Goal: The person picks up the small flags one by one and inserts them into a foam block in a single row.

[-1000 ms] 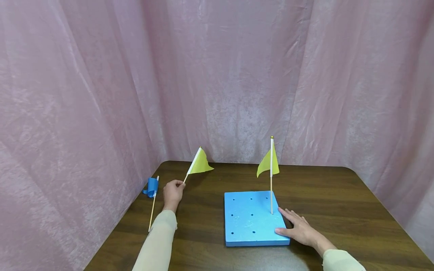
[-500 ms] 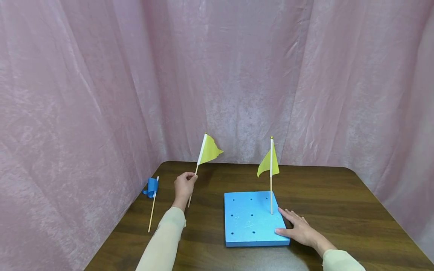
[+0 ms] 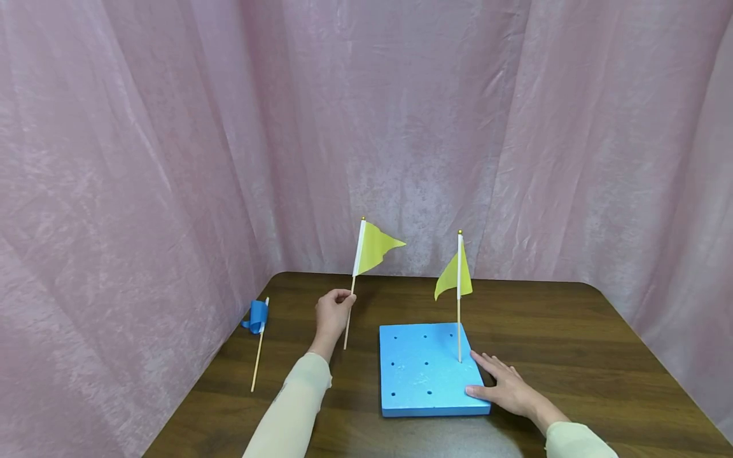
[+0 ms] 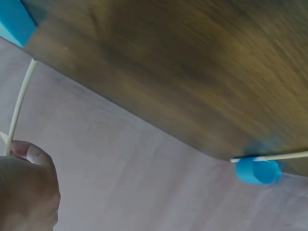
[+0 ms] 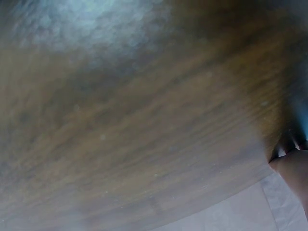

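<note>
My left hand (image 3: pixel 334 315) pinches the thin wooden stick of a yellow flag (image 3: pixel 375 248), held nearly upright to the left of a blue board (image 3: pixel 409 375). The same hand (image 4: pixel 29 187) and stick (image 4: pixel 21 98) show at the left of the left wrist view. My right hand (image 3: pixel 509 388) rests at the board's right edge, thumb on its top and fingers spread along the side. A second yellow flag (image 3: pixel 465 273) stands upright in one of the board's holes. In the right wrist view only part of the right hand (image 5: pixel 293 171) shows.
A blue flag (image 3: pixel 258 316) lies on its stick near the left edge of the brown wooden table (image 3: pixel 544 318). Several small holes dot the board's top. Pink curtains (image 3: pixel 401 127) hang behind and beside the table.
My left hand has lifted the yellow flag from the table's left side, carried it right toward the board and tipped it more upright. My right hand and the board have stayed put.
</note>
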A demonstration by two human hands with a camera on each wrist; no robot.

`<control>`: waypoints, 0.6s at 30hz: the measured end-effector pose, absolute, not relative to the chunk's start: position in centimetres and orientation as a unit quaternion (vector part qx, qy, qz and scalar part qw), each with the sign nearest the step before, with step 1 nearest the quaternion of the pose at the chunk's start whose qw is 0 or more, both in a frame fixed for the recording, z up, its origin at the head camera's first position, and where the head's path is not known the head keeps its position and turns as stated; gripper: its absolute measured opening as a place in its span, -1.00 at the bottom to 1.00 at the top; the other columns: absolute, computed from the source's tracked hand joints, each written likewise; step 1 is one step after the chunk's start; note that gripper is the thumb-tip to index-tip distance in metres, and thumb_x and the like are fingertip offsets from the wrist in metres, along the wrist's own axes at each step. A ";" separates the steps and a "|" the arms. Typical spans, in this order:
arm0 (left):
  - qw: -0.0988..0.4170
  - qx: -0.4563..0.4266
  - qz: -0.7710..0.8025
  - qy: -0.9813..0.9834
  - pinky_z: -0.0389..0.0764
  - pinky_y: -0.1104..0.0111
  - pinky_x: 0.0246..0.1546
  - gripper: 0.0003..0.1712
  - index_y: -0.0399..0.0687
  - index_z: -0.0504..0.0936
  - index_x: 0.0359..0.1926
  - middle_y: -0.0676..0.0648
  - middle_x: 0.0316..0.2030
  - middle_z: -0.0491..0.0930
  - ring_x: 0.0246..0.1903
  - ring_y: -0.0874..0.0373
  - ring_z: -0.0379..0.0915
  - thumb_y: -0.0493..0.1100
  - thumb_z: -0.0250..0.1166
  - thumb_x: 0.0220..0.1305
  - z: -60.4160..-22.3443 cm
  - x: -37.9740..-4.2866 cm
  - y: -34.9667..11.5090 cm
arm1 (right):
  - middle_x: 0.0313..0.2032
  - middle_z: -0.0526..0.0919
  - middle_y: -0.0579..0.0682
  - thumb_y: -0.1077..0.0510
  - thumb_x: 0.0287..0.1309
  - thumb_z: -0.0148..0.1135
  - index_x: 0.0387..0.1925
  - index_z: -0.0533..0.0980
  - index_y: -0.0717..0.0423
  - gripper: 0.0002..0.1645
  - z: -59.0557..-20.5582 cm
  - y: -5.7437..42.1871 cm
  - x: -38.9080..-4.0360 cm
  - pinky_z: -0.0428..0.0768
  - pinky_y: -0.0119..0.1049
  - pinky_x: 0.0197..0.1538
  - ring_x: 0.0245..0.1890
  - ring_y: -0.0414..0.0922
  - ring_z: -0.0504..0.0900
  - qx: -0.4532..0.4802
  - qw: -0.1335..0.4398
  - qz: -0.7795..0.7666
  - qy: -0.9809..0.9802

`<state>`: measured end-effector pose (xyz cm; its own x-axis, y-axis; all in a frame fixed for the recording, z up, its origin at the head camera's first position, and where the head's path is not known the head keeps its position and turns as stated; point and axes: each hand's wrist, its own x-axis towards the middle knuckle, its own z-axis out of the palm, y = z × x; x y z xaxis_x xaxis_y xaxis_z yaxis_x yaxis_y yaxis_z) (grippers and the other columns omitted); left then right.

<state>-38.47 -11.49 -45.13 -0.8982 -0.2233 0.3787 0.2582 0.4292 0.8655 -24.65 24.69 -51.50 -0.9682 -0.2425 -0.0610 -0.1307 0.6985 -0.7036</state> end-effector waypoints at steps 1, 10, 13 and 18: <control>0.225 -0.013 -0.535 -0.814 0.55 0.29 -0.33 -0.85 -0.17 0.75 -0.26 -0.02 -0.42 0.67 -0.40 0.10 0.54 -0.17 0.43 0.21 -45.1 -38.4 -11.2 | 0.44 0.06 0.44 -0.22 0.17 0.35 0.49 0.17 0.15 0.03 -51.5 24.7 -24.7 -0.28 0.42 0.34 0.46 0.41 -0.15 -0.101 0.075 -0.375 0.918; 0.221 -0.042 -0.578 -0.784 0.54 0.36 -0.38 -0.89 -0.17 0.73 -0.30 0.00 -0.45 0.64 -0.41 0.17 0.50 -0.20 0.43 0.21 -44.8 -37.5 -8.3 | 0.44 0.05 0.45 -0.22 0.18 0.34 0.50 0.16 0.14 0.02 -51.3 24.6 -24.7 -0.29 0.43 0.33 0.45 0.42 -0.15 -0.098 0.080 -0.376 0.918; 0.218 -0.053 -0.587 -0.778 0.53 0.38 -0.41 -0.89 -0.18 0.73 -0.30 0.00 -0.46 0.64 -0.42 0.18 0.49 -0.22 0.43 0.21 -44.6 -37.2 -7.5 | 0.44 0.05 0.45 -0.22 0.18 0.34 0.49 0.16 0.15 0.02 -51.3 24.6 -24.7 -0.29 0.42 0.33 0.46 0.41 -0.16 -0.098 0.082 -0.377 0.917; 0.208 -0.068 -0.597 -0.772 0.55 0.40 -0.43 -0.91 -0.20 0.72 -0.29 -0.01 -0.45 0.64 -0.43 0.21 0.49 -0.24 0.42 0.23 -44.8 -36.8 -6.2 | 0.44 0.06 0.46 -0.22 0.18 0.34 0.49 0.17 0.15 0.02 -51.3 24.6 -24.7 -0.28 0.44 0.32 0.45 0.43 -0.15 -0.100 0.078 -0.378 0.917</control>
